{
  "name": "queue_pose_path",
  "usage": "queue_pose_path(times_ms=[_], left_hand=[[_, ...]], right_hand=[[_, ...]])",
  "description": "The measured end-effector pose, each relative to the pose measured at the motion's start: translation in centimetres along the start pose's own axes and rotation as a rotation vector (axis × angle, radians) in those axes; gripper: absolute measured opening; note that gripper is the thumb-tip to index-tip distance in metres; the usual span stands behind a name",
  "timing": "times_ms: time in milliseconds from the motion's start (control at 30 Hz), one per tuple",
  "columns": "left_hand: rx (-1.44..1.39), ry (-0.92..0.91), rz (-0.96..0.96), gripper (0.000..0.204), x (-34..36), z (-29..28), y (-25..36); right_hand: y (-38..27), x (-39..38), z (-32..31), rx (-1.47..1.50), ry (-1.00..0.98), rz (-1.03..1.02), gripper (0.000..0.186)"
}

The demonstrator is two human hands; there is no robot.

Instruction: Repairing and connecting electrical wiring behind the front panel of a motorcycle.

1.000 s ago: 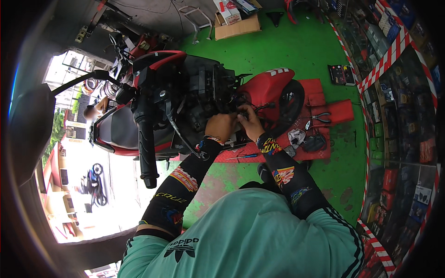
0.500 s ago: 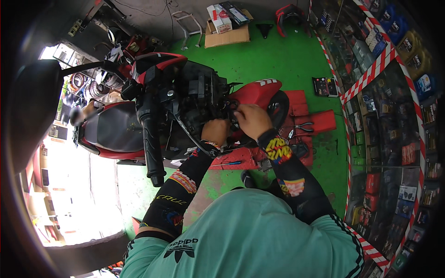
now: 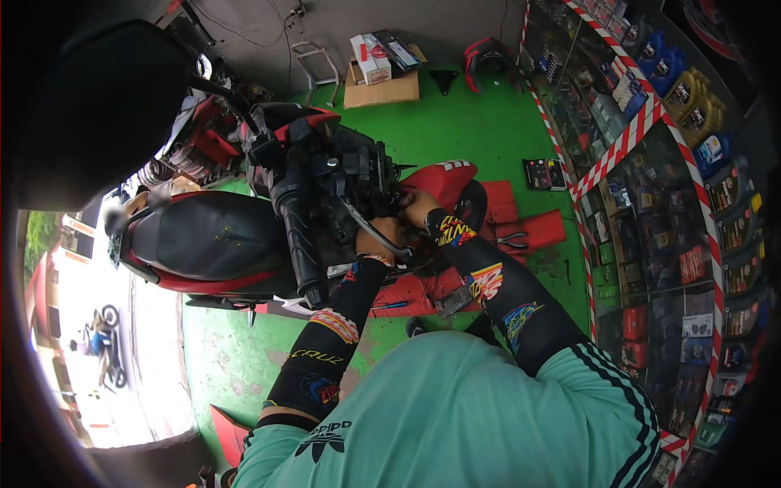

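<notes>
A red and black motorcycle point(image 3: 213, 236) stands before me, its front stripped down to dark inner parts and cables. My left hand point(image 3: 379, 236) is inside the front section, below the brake lever point(image 3: 358, 213), fingers curled inward. Just right of it, behind the red front fender point(image 3: 443, 177), my right hand point(image 3: 421, 208) reaches into the same dark gap with bent fingers. Both hands look closed, but the motorcycle's front and the hands themselves hide what they hold. The black handlebar grip point(image 3: 299, 244) is left of my left forearm.
Pliers point(image 3: 512, 237) lie on the red platform point(image 3: 541, 232) by the front wheel. A blue-handled tool point(image 3: 390, 305) is near its edge. Glass display cases point(image 3: 651, 236) with striped tape line the right side. A cardboard box point(image 3: 382, 91) and a metal frame point(image 3: 317, 69) stand behind.
The view has shifted, and the handlebar and mirror appear turned. My right hand has moved deeper into the front section, closer to my left. A motorbike with a rider now shows outside at left.
</notes>
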State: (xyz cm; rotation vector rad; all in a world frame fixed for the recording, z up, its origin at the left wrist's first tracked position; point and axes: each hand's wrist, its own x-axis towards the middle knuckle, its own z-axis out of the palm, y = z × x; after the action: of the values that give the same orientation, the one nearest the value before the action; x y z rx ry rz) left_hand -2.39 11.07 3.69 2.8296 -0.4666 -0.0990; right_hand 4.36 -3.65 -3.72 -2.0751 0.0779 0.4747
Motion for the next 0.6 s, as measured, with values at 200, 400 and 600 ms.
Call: queue_pose_path(times_ms=[200,400,600], left_hand=[[0.042,0.009,-0.098,0.021,0.6,0.9,-0.5],[-0.016,0.03,-0.119,0.024,0.8,1.1,-0.9],[0.071,0.071,-0.009,0.021,-0.2,1.1,-1.0]], right_hand=[[-0.2,-3.0,-0.7,0.364,0.196,-0.092,0.026],[-0.9,-6.4,-1.4,0.456,0.149,-0.411,0.026],[-1.3,-11.6,-1.6,-0.072,0.338,-0.592,0.03]])
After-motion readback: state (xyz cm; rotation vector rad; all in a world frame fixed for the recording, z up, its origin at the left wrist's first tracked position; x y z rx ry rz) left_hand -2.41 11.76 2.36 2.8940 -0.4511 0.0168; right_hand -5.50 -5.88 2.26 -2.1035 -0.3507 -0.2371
